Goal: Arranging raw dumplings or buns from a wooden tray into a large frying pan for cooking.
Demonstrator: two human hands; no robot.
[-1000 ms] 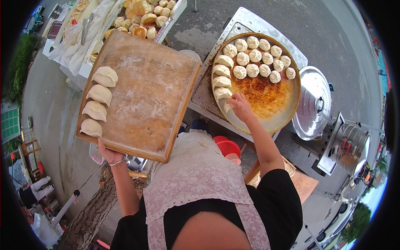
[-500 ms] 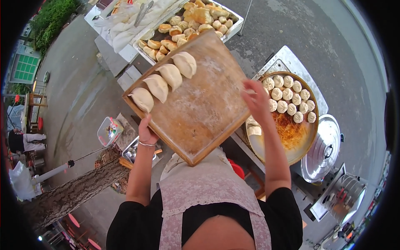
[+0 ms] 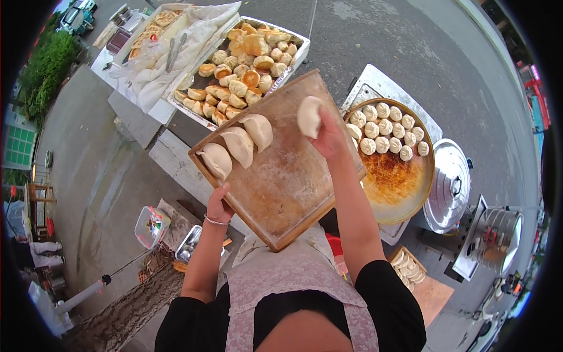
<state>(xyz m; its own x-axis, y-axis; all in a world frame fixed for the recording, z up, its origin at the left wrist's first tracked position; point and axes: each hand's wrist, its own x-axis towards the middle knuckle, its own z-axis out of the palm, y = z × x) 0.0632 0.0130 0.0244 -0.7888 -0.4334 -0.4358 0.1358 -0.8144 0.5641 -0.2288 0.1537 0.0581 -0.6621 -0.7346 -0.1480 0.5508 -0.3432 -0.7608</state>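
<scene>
My left hand (image 3: 219, 206) grips the near left edge of a square wooden tray (image 3: 299, 179), held tilted in front of my apron. On the tray's left side lie three large, pale crescent dumplings (image 3: 238, 146) in a row. A fourth dumpling (image 3: 307, 117) is pinched in my right hand (image 3: 329, 137), over the tray's far right part. To the right, a round flat pan (image 3: 404, 182) holds several small pleated buns (image 3: 385, 127) in its far half, with a browned crust on its bare base. A pale dumpling shows partly at the pan's left edge, behind the tray.
Beyond the wooden tray stands a metal tray (image 3: 298, 54) heaped with browned buns, beside a cloth with tongs (image 3: 176, 53). Right of the pan leans a silver lid (image 3: 447, 186). Below right, a box of dumplings (image 3: 409, 268) rests low. At left are a plastic tub (image 3: 152, 227) and a tree trunk (image 3: 126, 299).
My right hand has moved left from the pan side and picked up one dumpling from the row, leaving three. The wooden tray has shifted slightly right and nearer in view.
</scene>
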